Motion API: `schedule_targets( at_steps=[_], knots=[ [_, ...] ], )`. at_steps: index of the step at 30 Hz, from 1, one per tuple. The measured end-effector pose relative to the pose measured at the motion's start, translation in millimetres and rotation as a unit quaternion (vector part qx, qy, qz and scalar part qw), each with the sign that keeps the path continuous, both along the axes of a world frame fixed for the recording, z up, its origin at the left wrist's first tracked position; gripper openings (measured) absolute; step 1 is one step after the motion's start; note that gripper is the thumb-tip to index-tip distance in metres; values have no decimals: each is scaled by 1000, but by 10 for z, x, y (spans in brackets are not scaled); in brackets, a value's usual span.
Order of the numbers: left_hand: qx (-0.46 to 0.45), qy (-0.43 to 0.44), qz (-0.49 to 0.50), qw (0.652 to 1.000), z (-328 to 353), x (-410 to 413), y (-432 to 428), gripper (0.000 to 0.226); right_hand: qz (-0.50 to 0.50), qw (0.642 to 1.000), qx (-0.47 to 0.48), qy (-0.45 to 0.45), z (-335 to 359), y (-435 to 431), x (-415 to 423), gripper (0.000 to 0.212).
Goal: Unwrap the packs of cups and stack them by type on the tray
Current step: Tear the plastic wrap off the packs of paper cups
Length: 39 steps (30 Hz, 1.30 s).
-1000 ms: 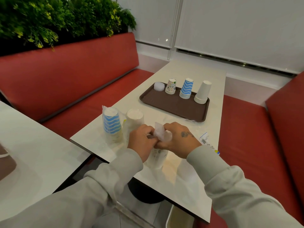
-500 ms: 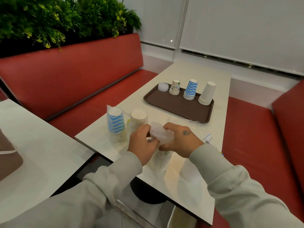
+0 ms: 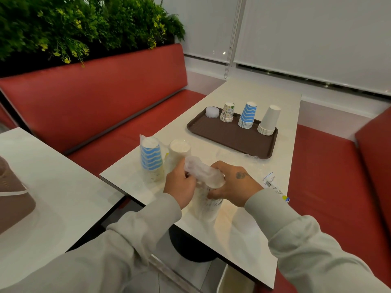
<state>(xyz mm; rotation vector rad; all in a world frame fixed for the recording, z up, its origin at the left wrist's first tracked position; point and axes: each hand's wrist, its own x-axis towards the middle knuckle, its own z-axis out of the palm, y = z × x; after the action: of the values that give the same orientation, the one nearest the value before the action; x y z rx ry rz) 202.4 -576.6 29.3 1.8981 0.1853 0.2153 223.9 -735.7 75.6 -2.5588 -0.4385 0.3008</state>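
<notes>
Both hands hold a stack of clear plastic cups (image 3: 203,173) lying sideways over the table's near end. My left hand (image 3: 179,185) grips its far end. My right hand (image 3: 232,185) grips the open-mouth end. Under them stands a wrapped pack with printed cups (image 3: 208,208). To the left stand a wrapped pack of blue zigzag cups (image 3: 151,159) and a wrapped pack of white cups (image 3: 179,151). Further back, the brown tray (image 3: 230,138) carries a low clear stack (image 3: 212,112), a leaf-print stack (image 3: 227,112), a blue zigzag stack (image 3: 247,115) and a white stack (image 3: 269,120), all upside down.
Loose clear wrap (image 3: 251,157) lies by the tray's near edge, and a printed wrapper (image 3: 275,187) lies at the table's right edge. Red benches flank the white table (image 3: 254,240). A second table (image 3: 42,187) stands to the left, with plants above the left bench.
The hands have drawn the clear cup stack further out of its wrap and turned it sideways, so its open mouth now faces me. The packs and the tray have not moved.
</notes>
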Motion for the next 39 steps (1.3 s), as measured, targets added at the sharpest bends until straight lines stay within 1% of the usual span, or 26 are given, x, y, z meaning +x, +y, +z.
schedule_targets(
  at_steps=[3,4,6,8,9,11,13,15,17,19,21,24,25,28,35,37,39],
  knots=[
    [-46,12,-50,998,0,-54,34,17,-3,1000,-8,5,-7,-21,6,53],
    [-65,7,-66,996,1,-89,36,19,-4,1000,-9,6,-6,-26,10,52],
    [-96,-3,-89,991,-33,-150,40,31,-6,1000,-13,5,-3,-24,20,50],
    [-106,5,-91,990,-126,-188,48,39,3,1000,-27,2,-7,-9,37,51],
    [-89,19,-90,992,-190,-196,58,40,13,999,-38,-2,-14,4,44,51],
    [-10,64,-108,992,-352,-202,86,42,24,998,-51,-16,-41,30,56,50],
    [64,113,-132,983,-512,-209,104,42,18,999,-47,-21,-64,39,66,48],
    [117,152,-155,969,-628,-224,98,43,15,999,-41,-18,-66,38,68,47],
    [159,163,-163,960,-721,-227,79,47,19,999,-36,-20,-65,37,70,45],
    [185,138,-140,963,-779,-211,45,43,19,999,-29,-19,-71,41,59,43],
    [172,115,-104,973,-802,-181,21,29,17,999,-31,-13,-83,43,60,44],
    [152,122,-84,977,-810,-127,10,15,13,999,-40,-11,-94,35,65,47],
    [144,129,-79,978,-808,-110,19,14,11,999,-43,-13,-99,28,73,48],
    [120,155,-67,978,-821,-56,62,29,14,999,-52,-8,-103,9,87,48],
    [117,169,-92,974,-808,-8,31,22,36,997,-68,-6,-49,19,90,47],
    [125,182,-82,972,-795,-2,49,27,39,997,-71,-7,-49,20,91,45],
    [107,191,-69,973,-781,-5,56,26,39,996,-76,-11,-60,29,90,44]
  ],
)
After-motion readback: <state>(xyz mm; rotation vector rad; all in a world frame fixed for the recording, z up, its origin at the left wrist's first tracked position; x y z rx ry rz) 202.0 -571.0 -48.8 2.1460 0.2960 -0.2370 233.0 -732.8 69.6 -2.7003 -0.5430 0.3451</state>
